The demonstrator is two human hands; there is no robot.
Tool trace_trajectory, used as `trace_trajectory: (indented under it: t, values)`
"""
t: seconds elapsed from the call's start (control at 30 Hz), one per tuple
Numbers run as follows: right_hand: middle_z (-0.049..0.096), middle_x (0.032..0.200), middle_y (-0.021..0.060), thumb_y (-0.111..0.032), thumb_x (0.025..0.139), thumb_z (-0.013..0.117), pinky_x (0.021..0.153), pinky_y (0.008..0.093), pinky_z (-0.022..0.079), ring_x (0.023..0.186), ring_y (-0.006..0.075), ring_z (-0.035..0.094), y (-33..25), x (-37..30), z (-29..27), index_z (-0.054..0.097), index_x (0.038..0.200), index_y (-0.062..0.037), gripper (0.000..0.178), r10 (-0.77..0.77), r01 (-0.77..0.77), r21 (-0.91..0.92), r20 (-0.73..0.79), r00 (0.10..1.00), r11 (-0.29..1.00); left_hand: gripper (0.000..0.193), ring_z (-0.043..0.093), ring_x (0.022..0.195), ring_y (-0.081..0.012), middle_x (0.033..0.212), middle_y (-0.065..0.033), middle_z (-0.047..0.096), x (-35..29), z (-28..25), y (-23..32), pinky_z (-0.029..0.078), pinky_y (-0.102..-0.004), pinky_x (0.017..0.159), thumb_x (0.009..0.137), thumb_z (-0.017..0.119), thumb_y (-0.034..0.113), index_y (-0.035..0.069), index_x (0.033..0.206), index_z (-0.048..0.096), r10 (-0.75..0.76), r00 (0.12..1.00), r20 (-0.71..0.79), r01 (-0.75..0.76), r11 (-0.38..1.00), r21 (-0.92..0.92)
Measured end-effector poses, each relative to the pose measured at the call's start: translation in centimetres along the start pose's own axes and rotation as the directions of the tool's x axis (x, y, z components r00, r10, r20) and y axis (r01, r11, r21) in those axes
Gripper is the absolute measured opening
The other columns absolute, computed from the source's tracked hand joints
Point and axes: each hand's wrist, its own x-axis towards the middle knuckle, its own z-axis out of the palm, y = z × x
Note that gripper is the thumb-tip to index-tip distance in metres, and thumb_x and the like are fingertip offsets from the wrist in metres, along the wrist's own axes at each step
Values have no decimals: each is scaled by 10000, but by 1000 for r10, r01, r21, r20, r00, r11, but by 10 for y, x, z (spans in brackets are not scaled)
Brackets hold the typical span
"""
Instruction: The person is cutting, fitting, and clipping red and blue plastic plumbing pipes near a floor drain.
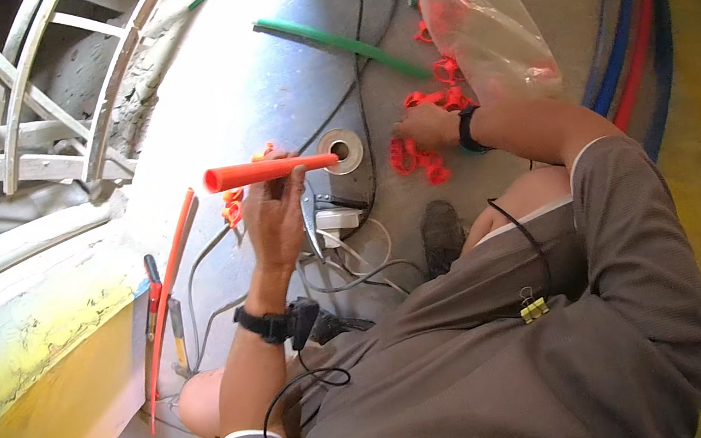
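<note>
An orange-red plastic pipe (262, 172) lies level across my left hand (275, 218), whose fingers and thumb are closed around it. Its open end faces left, and the other end reaches over a roll of tape (342, 151) on the floor. My right hand (430, 127) is down among red plastic pipe clips (415, 161), its fingers curled and touching the pile. What its fingertips hold is hidden. More red clips (233, 209) lie on the floor behind my left hand.
Locking pliers (311, 221) and a white power strip (337, 219) lie among cables before me. A clear plastic bag (492, 39) sits beyond my right hand. A green pipe (339, 47) crosses the far floor. A long red pipe (170, 312) and a hammer (178, 343) are left.
</note>
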Motion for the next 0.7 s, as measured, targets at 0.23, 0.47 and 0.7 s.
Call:
trace_trajectory:
  t: [0.23,0.47,0.7]
  values:
    - [637,892,174,-98,742,574,730,446,502,881,339,631,3,-9,2,631,952,-40,225,66,-68,-42,-57,996,997,216,632,784,-145,861,-97,675,14,30,-18,490,-284,702,899,627,134,-31,1036,602,11,1000,-4,-10,996,84]
    - [641,897,202,-124,738,635,741,442,493,833,356,618,1,-14,-16,623,1022,-5,309,264,-218,294,-125,956,930,214,648,812,-145,886,-117,684,22,52,-53,498,-280,712,882,645,130,-32,1018,612,9,999,32,-14,988,155]
    - [661,826,100,-224,781,738,673,331,509,753,186,630,6,-11,-36,653,985,1,315,365,-387,826,241,899,410,255,649,842,-180,908,-105,657,18,37,-61,524,-286,754,899,629,157,-50,1041,584,-125,987,-103,134,987,88]
